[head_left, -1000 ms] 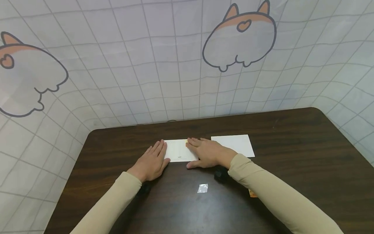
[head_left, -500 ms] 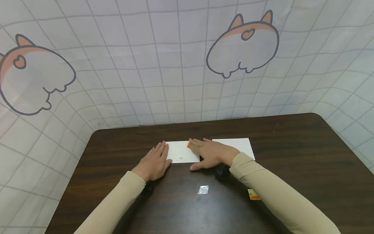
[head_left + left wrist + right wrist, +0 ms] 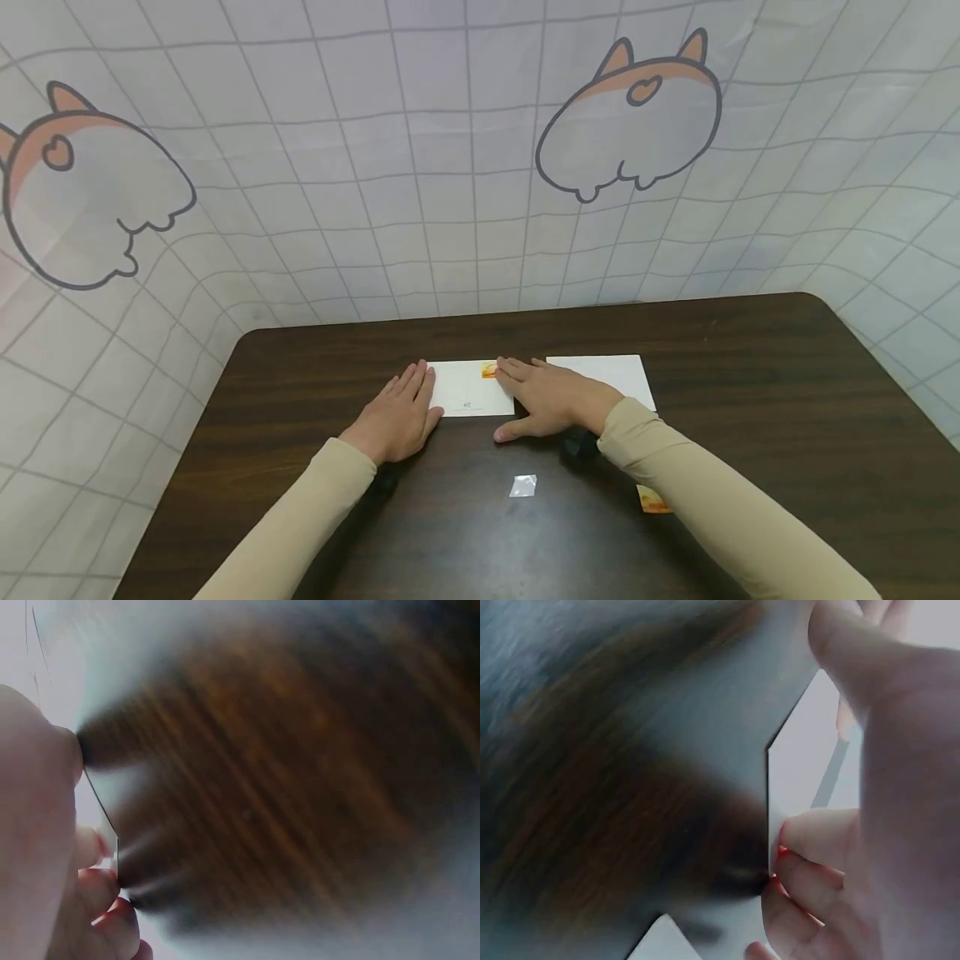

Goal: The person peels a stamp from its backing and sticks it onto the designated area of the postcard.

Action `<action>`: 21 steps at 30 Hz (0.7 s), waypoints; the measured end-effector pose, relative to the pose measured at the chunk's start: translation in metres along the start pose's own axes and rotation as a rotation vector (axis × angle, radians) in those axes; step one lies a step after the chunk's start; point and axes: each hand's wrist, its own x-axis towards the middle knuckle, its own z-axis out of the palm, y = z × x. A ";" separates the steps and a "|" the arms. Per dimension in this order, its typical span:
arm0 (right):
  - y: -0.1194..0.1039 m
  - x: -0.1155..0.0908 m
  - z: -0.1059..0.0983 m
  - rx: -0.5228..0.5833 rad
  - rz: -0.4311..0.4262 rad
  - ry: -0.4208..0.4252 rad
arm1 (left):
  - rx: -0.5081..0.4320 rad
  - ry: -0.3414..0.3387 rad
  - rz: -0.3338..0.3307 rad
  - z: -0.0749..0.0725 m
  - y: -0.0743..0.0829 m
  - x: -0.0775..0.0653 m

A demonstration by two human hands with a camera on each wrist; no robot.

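A white card (image 3: 467,392) with small print near its lower edge lies flat on the dark wooden table. An orange and yellow stamp-like sticker (image 3: 489,370) sits at its upper right corner. My left hand (image 3: 393,415) rests with straight fingers along the card's left edge; the left wrist view has its fingertips (image 3: 101,889) right at that edge. From the other side my right hand (image 3: 551,393) lies over the card's right edge, fingers extended, fingertips next to the sticker. In the right wrist view the card (image 3: 795,772) shows beside the thumb and fingers.
A second blank white card (image 3: 615,373) lies to the right, partly behind my right hand. Closer to me are a small clear plastic piece (image 3: 522,486) and an orange-yellow sticker-like piece (image 3: 652,499) by the right sleeve. A gridded white curtain (image 3: 480,250) hangs behind the table (image 3: 420,533).
My right hand has slid slightly right, uncovering more of the orange sticker. My left hand stays at the card's left edge. The head view has shifted a little.
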 end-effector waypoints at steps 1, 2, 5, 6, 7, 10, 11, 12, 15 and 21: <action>0.000 0.001 0.000 0.006 0.000 0.010 | 0.002 0.002 0.000 0.001 0.000 -0.001; -0.001 0.001 0.000 0.013 0.000 0.023 | 0.001 0.005 -0.001 0.001 -0.001 -0.002; -0.004 0.004 -0.002 0.022 -0.017 0.071 | -0.001 0.007 -0.003 0.001 -0.001 -0.003; -0.006 0.005 -0.002 0.024 -0.024 0.083 | -0.002 0.005 -0.006 0.001 -0.001 -0.004; -0.007 0.007 -0.002 0.029 -0.031 0.093 | -0.003 0.001 -0.009 0.001 -0.001 -0.004; -0.011 0.011 0.000 0.040 -0.043 0.102 | -0.011 -0.010 -0.015 0.001 0.000 -0.004; -0.012 0.012 0.001 0.042 -0.044 0.098 | -0.014 -0.011 -0.016 0.001 0.000 -0.004; -0.012 0.013 0.002 0.040 -0.043 0.093 | -0.018 -0.012 -0.015 0.001 0.000 -0.004; -0.011 0.012 0.005 0.028 -0.037 0.088 | -0.022 -0.012 -0.013 0.001 0.001 -0.004; -0.004 0.008 0.004 -0.019 0.011 0.108 | 0.003 -0.009 -0.010 0.000 0.000 -0.002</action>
